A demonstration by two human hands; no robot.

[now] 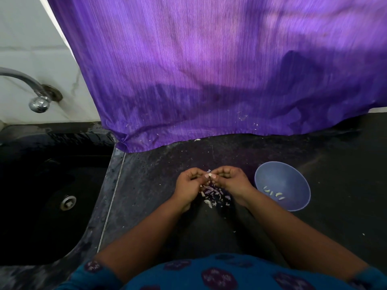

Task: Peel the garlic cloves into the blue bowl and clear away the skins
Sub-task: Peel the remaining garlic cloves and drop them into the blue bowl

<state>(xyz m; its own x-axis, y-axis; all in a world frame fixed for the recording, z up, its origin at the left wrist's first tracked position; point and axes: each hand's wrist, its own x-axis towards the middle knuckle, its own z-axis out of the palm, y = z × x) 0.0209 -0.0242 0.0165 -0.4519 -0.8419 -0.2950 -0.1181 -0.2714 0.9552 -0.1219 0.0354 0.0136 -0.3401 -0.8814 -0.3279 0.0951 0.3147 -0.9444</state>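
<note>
Both hands meet over the dark bench (pixel 261 227), fingers curled inward and fingertips almost touching; the left hand (pixel 189 182) and the right hand (pixel 231 180) together pinch 1 small pale garlic clove (pixel 210 175) between their tips, the clove sitting right at the gap where the 2 hands come together; a scrap of purplish skin shows just above it; directly beneath the hands, between the wrists, lies a loose heap of garlic skins (pixel 213 195), white and violet, scattered on the bench surface; the blue bowl (pixel 281 176) stands just beside the right hand, on its outer side, apart from it and not touched; inside the bowl, near its near wall, rest a few peeled cloves (pixel 274 194), pale greenish; to the left of the hands, well apart, the black sink (pixel 31 195) drops below the bench edge, with a metal tap (pixel 31 88) on the tiled wall above it; a purple cloth (pixel 209 70) hangs down behind the work area, its hem resting on the bench, with a few flecks of skin stuck to it.
</note>
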